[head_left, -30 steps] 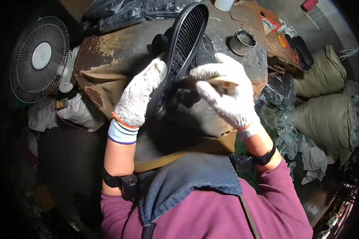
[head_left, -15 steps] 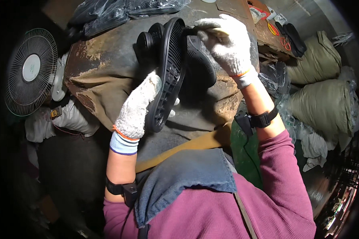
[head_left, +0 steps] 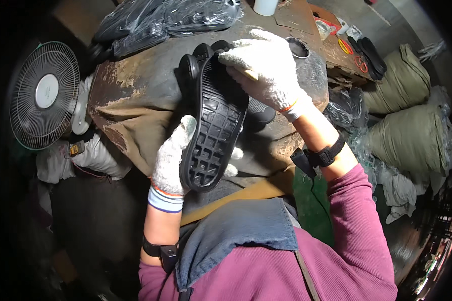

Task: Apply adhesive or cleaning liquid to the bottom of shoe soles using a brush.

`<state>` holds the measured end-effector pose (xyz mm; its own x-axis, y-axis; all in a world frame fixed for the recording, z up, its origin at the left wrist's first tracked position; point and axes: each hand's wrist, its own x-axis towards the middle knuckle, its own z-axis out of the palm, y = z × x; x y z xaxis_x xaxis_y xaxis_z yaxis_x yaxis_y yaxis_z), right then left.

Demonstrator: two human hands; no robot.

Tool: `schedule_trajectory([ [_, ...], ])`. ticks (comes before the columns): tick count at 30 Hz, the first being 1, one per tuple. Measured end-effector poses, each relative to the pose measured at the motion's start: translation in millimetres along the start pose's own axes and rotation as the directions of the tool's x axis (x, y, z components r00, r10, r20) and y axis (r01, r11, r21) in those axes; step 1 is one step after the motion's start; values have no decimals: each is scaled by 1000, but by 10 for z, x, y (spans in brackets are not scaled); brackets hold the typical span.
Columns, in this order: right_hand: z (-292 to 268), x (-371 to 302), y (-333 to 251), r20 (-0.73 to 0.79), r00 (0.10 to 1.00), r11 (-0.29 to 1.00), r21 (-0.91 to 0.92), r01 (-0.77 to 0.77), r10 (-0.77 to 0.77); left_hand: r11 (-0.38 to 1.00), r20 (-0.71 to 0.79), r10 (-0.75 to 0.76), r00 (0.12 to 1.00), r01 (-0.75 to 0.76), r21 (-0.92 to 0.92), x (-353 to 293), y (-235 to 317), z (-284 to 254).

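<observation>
Now the worn workbench (head_left: 135, 95) sits below, and above it the black shoe sole (head_left: 213, 130) stands tilted, tread facing up. Left hand (head_left: 171, 158) grips its heel end, fingers wrapped around; right hand (head_left: 266, 67) arches over the toe, fingers curled on a thin stick (head_left: 250, 74).

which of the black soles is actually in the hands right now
The black sole with its gridded tread facing up, gripped between the left hand and right hand. The other soles lie stacked on the workbench behind it.
</observation>
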<state>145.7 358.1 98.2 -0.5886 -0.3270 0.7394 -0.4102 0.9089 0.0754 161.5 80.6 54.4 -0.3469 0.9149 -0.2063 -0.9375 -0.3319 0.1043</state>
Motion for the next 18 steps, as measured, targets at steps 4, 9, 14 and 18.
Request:
schedule_trajectory([
  [4,117,-159,-117,-184,977,990,113,-84,104,999,159,9,987,-1,-47,18,83,-69],
  [9,205,-418,-196,-54,797,682,555,-477,602,997,178,2,984,12,-76,-21,63,-137],
  [14,51,-271,-628,87,874,714,541,-444,477,999,100,14,995,-11,-39,-11,18,-211],
  [18,-14,-233,-420,117,858,612,653,-446,501,997,124,75,989,-74,-13,-77,85,-260],
])
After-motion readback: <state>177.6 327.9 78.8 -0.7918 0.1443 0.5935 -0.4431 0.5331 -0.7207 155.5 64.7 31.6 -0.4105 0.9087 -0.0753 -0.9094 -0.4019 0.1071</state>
